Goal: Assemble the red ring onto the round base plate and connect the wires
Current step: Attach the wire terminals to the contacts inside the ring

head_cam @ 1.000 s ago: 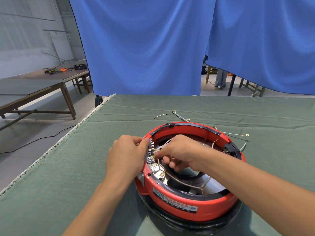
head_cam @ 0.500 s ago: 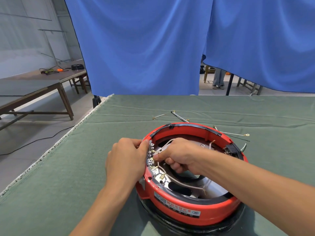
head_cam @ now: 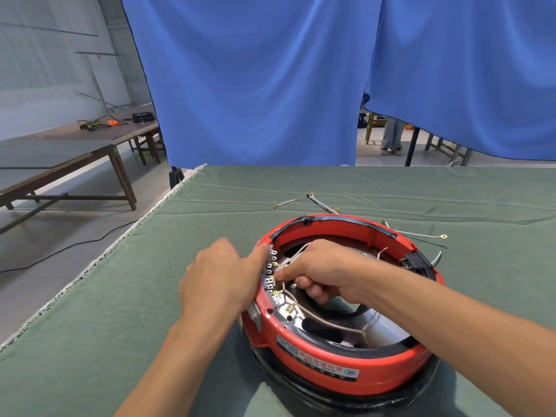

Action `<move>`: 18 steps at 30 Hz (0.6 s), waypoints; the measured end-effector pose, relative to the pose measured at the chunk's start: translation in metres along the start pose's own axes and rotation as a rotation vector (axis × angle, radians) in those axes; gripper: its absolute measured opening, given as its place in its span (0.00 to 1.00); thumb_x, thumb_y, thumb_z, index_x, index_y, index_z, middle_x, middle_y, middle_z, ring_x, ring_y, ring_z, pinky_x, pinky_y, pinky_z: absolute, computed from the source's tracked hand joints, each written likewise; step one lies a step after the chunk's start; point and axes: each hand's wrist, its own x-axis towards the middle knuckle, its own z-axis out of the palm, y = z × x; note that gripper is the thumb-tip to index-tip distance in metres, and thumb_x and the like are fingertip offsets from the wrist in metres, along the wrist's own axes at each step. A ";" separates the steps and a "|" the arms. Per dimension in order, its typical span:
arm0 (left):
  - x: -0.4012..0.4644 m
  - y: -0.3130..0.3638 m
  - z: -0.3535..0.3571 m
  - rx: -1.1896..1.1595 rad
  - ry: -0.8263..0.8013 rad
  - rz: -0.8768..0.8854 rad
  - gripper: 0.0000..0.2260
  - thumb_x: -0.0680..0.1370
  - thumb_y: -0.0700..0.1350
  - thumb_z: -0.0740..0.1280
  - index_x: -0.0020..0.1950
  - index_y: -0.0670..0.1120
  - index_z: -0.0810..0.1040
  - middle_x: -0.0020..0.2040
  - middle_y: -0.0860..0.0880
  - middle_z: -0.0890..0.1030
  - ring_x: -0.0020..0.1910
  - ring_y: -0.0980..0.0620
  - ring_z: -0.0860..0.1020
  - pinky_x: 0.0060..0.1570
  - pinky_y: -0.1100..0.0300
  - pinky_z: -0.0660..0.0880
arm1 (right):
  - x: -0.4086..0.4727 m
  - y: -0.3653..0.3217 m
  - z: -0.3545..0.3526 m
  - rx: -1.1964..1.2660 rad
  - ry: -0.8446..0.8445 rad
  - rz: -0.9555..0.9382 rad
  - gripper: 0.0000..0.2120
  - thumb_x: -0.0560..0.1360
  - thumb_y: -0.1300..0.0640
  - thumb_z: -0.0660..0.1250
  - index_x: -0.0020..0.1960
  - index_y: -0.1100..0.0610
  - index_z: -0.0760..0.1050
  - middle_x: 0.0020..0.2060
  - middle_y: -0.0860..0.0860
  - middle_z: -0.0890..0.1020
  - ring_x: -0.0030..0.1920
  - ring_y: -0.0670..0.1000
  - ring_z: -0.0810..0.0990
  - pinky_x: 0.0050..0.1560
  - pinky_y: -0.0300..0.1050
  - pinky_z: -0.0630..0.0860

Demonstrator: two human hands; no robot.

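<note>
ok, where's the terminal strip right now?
Head view: the terminal strip runs along the red ring's inner left wall, between the left hand outside the rim and the right hand inside it.
</note>
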 end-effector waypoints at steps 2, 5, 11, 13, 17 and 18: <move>0.001 0.000 -0.002 0.003 -0.055 0.048 0.23 0.74 0.65 0.59 0.36 0.46 0.72 0.37 0.47 0.78 0.41 0.42 0.76 0.37 0.54 0.68 | -0.002 0.001 0.000 -0.005 -0.022 0.002 0.15 0.74 0.58 0.69 0.29 0.55 0.74 0.17 0.45 0.68 0.17 0.43 0.64 0.20 0.32 0.61; 0.000 0.002 -0.004 0.036 -0.044 0.118 0.22 0.75 0.63 0.58 0.36 0.46 0.73 0.34 0.49 0.75 0.40 0.42 0.75 0.36 0.55 0.67 | -0.003 0.002 0.001 -0.020 -0.055 -0.003 0.12 0.76 0.56 0.67 0.33 0.55 0.77 0.18 0.45 0.68 0.17 0.43 0.64 0.20 0.32 0.61; -0.005 0.007 -0.006 0.195 0.120 0.222 0.25 0.74 0.63 0.62 0.31 0.43 0.76 0.25 0.47 0.68 0.32 0.41 0.72 0.31 0.56 0.66 | -0.004 -0.001 0.001 0.001 -0.037 0.002 0.13 0.76 0.58 0.67 0.33 0.57 0.77 0.18 0.45 0.68 0.17 0.41 0.64 0.19 0.31 0.61; -0.004 0.006 -0.005 0.178 0.121 0.221 0.25 0.74 0.62 0.63 0.31 0.42 0.76 0.24 0.47 0.66 0.31 0.41 0.70 0.30 0.56 0.64 | -0.005 0.000 0.004 0.017 -0.043 0.007 0.13 0.77 0.58 0.66 0.33 0.57 0.77 0.18 0.45 0.68 0.17 0.41 0.63 0.18 0.31 0.60; -0.002 0.004 -0.004 0.124 0.113 0.229 0.24 0.74 0.61 0.65 0.32 0.41 0.78 0.24 0.47 0.66 0.30 0.42 0.69 0.31 0.56 0.63 | -0.004 0.001 0.005 -0.014 -0.002 -0.019 0.13 0.76 0.59 0.67 0.32 0.57 0.75 0.18 0.46 0.68 0.17 0.42 0.63 0.19 0.33 0.60; -0.001 0.004 -0.004 0.108 0.111 0.232 0.24 0.74 0.61 0.65 0.32 0.40 0.78 0.23 0.47 0.66 0.29 0.42 0.69 0.31 0.56 0.63 | -0.003 0.000 0.005 -0.032 0.005 -0.027 0.13 0.76 0.59 0.68 0.33 0.57 0.75 0.18 0.46 0.68 0.18 0.42 0.63 0.19 0.33 0.59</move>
